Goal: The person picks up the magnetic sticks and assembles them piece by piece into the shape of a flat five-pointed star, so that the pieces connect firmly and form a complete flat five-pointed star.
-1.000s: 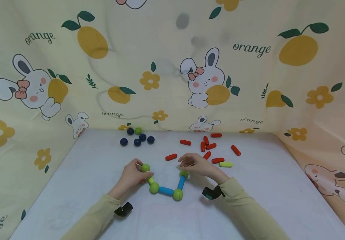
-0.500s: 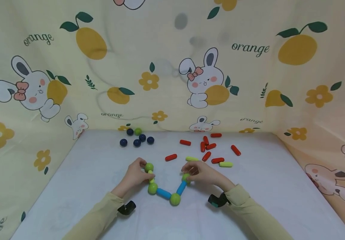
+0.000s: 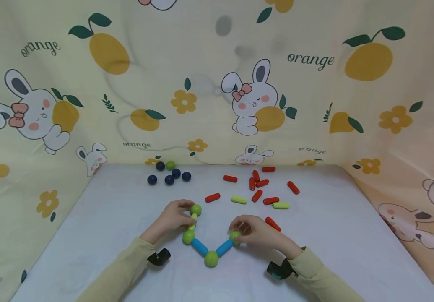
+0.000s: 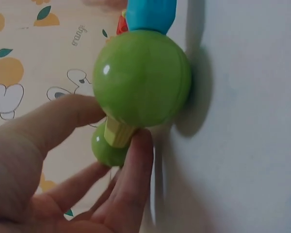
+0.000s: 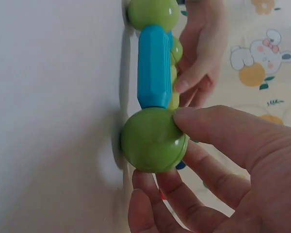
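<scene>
A chain of green balls joined by rods lies on the white table, bent in a V with its lowest green ball [image 3: 211, 259] toward me. Two blue rods [image 3: 199, 247] form its middle. My left hand [image 3: 172, 217] pinches the short yellow-green rod [image 4: 117, 132] between two green balls, thumb on one side and fingers on the other. At the opposite end my right hand [image 3: 260, 233] holds the end green ball [image 5: 154, 141] between thumb and fingertips. A blue rod [image 5: 154, 68] runs from that ball to the lowest ball.
Several dark blue balls [image 3: 169, 180] and one green ball [image 3: 170, 165] lie at the back left. Several red rods [image 3: 230, 178] are scattered at the back right, with two yellow-green rods [image 3: 238, 200] among them. A patterned curtain [image 3: 201, 126] stands behind the table.
My right hand has drawn its end of the chain toward me, and the lowest ball has come nearer too. The left end has shifted right. A yellow-green rod and a red rod are uncovered.
</scene>
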The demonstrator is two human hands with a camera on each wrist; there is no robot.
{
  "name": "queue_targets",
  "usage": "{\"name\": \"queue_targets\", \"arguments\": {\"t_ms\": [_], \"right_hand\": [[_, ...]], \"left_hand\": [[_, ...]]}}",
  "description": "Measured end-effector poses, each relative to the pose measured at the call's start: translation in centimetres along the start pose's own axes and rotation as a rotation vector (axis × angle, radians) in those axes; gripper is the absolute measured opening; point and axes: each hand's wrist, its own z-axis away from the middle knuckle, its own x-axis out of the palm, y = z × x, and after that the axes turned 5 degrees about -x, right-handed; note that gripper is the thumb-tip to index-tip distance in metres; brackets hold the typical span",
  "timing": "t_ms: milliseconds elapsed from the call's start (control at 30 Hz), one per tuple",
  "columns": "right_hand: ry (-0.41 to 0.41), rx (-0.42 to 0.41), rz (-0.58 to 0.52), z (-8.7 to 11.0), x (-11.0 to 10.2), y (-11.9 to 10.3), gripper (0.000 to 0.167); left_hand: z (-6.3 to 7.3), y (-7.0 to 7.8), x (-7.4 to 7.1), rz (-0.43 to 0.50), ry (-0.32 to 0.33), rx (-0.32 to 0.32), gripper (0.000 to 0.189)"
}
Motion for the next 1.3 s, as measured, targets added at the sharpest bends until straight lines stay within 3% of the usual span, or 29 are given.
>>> {"name": "queue_targets", "arguments": {"t_ms": [200,333,600,733,900,1033,1167,1300], "right_hand": [[-0.051,-0.019,0.017,0.2,0.2,-0.7,0.023],[-0.058,-0.02,0.002,-0.3,-0.8,-0.4,0.026],[0.157,-0.017,0.003,-2.7,-5.1,1.0,0.035],[0.197,-0.012,0.034,-4.2,-6.3,1.8,0.036],[0.197,0.011,0.127,-5.3,-6.5,1.9,0.033],[0.178,0.075,0.197,-6.2,-6.3,2.5,0.033],[0.156,0.133,0.226,-6.7,-6.0,2.5,0.03],[0.148,0.137,0.248,-7.0,-5.5,2.6,0.028]], "left_hand": [[-0.6,-0.4,-0.7,0.016,-0.056,0.025,0.055],[-1.0,-0.6,-1.0,0.003,-0.086,0.043,0.053],[-1.1,-0.3,-1.2,-0.001,-0.103,0.046,0.052],[-1.1,-0.2,-1.2,-0.007,-0.099,0.045,0.052],[-1.3,-0.4,-1.1,0.007,-0.099,0.037,0.052],[-1.4,-0.5,-1.0,0.025,-0.1,0.027,0.052],[-1.4,-0.6,-0.9,0.037,-0.101,0.025,0.053],[-1.4,-0.7,-1.0,0.04,-0.105,0.027,0.053]]}}
